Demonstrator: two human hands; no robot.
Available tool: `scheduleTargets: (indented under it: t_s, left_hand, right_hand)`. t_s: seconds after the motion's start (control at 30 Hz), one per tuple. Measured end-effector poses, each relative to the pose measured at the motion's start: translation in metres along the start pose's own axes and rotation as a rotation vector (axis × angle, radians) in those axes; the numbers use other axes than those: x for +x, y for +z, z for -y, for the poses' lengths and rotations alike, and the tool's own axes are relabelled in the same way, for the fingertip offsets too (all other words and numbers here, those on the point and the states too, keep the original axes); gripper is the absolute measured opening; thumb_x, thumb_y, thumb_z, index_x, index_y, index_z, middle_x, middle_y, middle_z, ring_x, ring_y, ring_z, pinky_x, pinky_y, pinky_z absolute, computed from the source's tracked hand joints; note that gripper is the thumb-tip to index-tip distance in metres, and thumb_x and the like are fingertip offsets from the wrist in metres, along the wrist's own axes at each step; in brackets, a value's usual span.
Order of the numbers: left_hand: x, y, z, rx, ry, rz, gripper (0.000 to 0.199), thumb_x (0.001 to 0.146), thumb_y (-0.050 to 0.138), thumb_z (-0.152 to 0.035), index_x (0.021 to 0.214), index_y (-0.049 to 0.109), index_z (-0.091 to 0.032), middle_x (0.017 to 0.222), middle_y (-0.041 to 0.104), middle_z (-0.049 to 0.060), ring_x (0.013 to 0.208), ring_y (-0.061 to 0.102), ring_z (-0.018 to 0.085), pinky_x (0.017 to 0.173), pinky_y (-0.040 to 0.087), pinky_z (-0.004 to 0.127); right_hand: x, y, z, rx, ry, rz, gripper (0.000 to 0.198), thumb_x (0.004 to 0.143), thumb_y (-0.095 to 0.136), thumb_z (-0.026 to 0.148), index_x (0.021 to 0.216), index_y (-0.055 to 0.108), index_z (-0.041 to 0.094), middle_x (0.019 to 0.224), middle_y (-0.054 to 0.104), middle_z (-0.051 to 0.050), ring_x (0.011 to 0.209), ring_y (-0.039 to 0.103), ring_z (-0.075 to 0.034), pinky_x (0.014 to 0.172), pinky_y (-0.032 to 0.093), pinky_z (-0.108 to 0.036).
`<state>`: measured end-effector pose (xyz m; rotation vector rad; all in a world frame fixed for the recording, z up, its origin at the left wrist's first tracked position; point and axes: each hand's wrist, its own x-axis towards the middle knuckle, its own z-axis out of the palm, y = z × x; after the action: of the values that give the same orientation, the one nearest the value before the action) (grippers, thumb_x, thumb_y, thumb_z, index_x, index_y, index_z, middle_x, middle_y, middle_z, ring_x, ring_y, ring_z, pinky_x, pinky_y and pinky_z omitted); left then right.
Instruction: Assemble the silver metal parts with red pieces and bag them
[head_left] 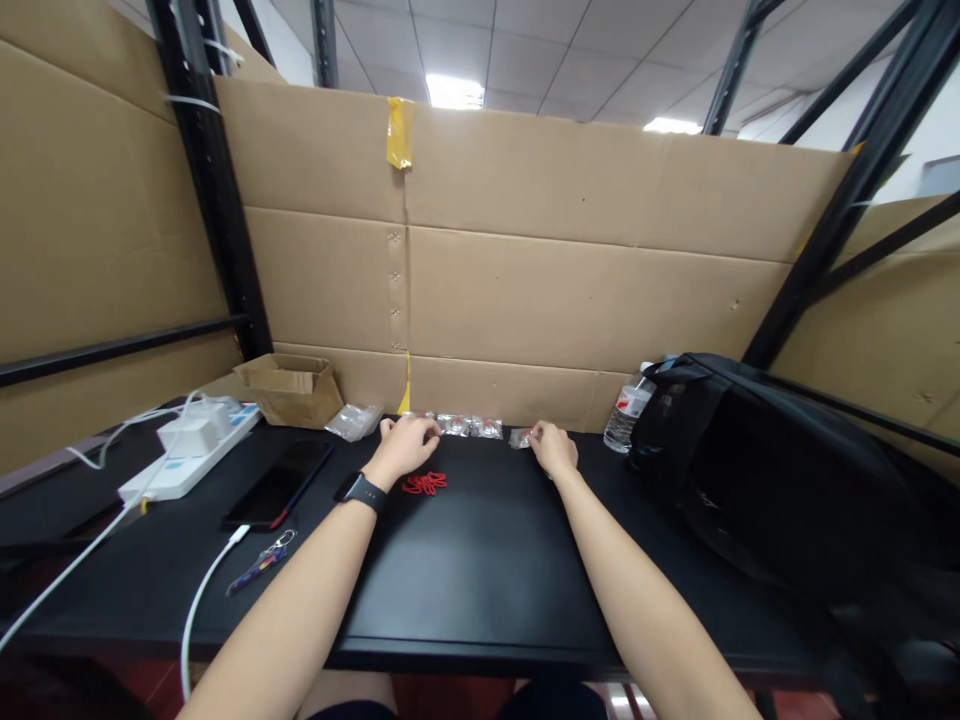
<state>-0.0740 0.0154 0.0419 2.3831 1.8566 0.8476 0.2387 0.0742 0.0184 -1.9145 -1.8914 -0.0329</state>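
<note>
At the back of the black desk, my left hand (409, 446) hovers or rests with bent fingers apart, beside a row of small clear plastic packets (454, 426) with red and silvery contents. Part of one packet shows behind its fingers; whether they touch it is hard to see. A dark watch (361, 491) is on my left wrist. Farther right, my right hand (555, 448) has its fingers closed on the edge of a single clear packet (519, 438), a little apart from the row. Just in front of my left hand lies a small heap of red cords (425, 484).
Left on the desk (480, 580) are a cardboard box (291, 388), a clear plastic bag (354, 422), a white power strip (187, 455), a phone (279, 485) and a keychain (262, 562). A water bottle (627, 415) and black backpack (780, 480) stand right. Cardboard walls (525, 290) enclose the desk.
</note>
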Motion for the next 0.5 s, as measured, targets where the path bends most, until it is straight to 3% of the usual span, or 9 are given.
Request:
scheduleTargets:
  t_s: [0.13,0.27,0.37,0.5]
  left_hand:
    - [0.003,-0.009,0.027,-0.019,-0.003,0.160,0.015,0.084,0.060,-0.033,0.088,0.074,-0.028,0.097,0.076,0.003,0.101,0.065,0.027,0.090,0.038,0.039]
    - [0.001,-0.011,0.036,-0.118,0.110,0.370,0.017,0.080,0.067,-0.037,0.090,0.077,-0.029,0.095,0.077,0.000,0.093,0.069,0.021,0.084,0.044,0.029]
    - [-0.001,-0.008,0.028,-0.124,0.161,0.396,0.018,0.079,0.067,-0.035,0.094,0.077,-0.030,0.095,0.077,-0.001,0.091,0.070,0.019,0.084,0.045,0.027]
    - [-0.002,-0.001,0.015,-0.048,0.118,0.400,0.009,0.078,0.069,-0.033,0.083,0.075,-0.028,0.085,0.077,-0.002,0.086,0.070,0.019,0.084,0.042,0.029]
  right_hand:
    - [0.002,0.005,0.011,-0.061,-0.106,0.074,0.027,0.094,0.054,0.033,0.113,0.072,0.027,0.118,0.068,-0.013,0.113,0.059,-0.030,0.091,0.043,-0.043]
    - [0.004,-0.002,0.001,-0.035,-0.142,0.158,0.036,0.094,0.053,0.039,0.128,0.066,0.032,0.129,0.062,-0.013,0.123,0.052,-0.035,0.098,0.038,-0.055]
    - [0.005,-0.013,-0.017,0.026,-0.160,0.243,0.043,0.085,0.066,0.043,0.124,0.067,0.026,0.126,0.064,-0.013,0.119,0.058,-0.031,0.098,0.043,-0.045]
    - [0.001,-0.028,-0.044,0.168,-0.214,0.418,0.072,0.058,0.089,0.037,0.124,0.067,0.019,0.123,0.065,-0.014,0.103,0.066,-0.026,0.090,0.049,-0.032]
